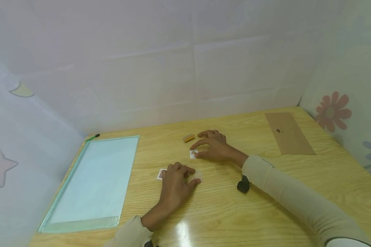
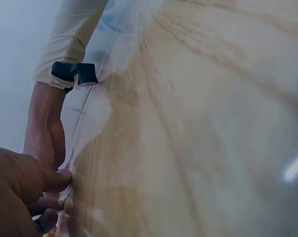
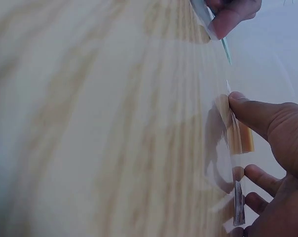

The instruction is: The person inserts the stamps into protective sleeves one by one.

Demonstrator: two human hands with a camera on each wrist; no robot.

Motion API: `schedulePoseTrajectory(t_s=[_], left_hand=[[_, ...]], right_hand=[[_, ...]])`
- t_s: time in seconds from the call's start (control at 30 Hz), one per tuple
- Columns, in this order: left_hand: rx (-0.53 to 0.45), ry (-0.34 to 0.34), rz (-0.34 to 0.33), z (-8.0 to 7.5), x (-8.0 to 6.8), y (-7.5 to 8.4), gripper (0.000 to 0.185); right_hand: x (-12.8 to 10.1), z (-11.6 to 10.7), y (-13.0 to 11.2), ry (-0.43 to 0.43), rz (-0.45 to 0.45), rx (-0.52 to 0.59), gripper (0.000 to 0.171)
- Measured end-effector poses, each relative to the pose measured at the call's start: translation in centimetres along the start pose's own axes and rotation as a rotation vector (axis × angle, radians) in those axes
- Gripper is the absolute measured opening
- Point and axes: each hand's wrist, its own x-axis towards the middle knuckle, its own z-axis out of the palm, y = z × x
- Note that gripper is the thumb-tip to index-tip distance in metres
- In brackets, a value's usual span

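the wooden table (image 1: 266, 206) carried everything. on its left lay a large clear zip pouch (image 1: 96, 181), its long axis running away from the person, well apart from both hands. a brown envelope (image 1: 289, 133) lay at the far right, also well apart.

the right hand (image 1: 214, 145) rested flat near the middle of the table, fingers spread and nearly straight, the thumb and forefinger tips touching a small printed card (image 1: 193, 153) that lay flat just left of the palm. from the right wrist view the fingertips (image 3: 238, 98) pressed on the card's edge (image 3: 236, 197) rather than curling round it.

the left hand (image 1: 176, 181) lay nearer the person, fingers bent down onto a second small card (image 1: 160, 174) peeking out at its left, with a small clear sleeve (image 1: 197, 175) under its thumb; whether it pinched either i could not tell.

a small orange block (image 1: 189, 138) sat just beyond the right fingertips, near but apart. nothing stood between the two hands.
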Motion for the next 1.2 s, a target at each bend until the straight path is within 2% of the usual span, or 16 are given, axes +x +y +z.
schedulePoseTrajectory(t_s=[0.17, 0.47, 0.7, 0.9, 1.1, 1.2], left_hand=[[-0.007, 0.005, 0.019, 0.0, 0.0, 0.1, 0.038], [-0.017, 0.016, 0.009, -0.1, 0.0, 0.3, 0.021], [-0.100, 0.032, 0.008, -0.1, -0.1, 0.2, 0.015], [-0.227, 0.027, -0.005, -0.8, 0.1, 0.4, 0.016], [-0.292, 0.041, -0.036, -1.3, 0.5, 0.6, 0.022], [-0.312, 0.057, -0.022, -1.4, 0.6, 0.5, 0.030]], right_hand=[[-0.2, -0.1, -0.3, 0.008, -0.004, 0.000, 0.032], [-0.3, 0.0, -0.5, 0.032, -0.036, 0.045, 0.024], [-0.5, -0.3, -1.0, 0.062, -0.084, 0.112, 0.019], [-0.7, -0.9, -1.3, 0.051, -0.085, 0.324, 0.022], [-0.9, -1.3, -1.5, 0.011, -0.074, 0.523, 0.028], [-1.0, -1.6, -1.6, 0.007, -0.095, 0.575, 0.030]])
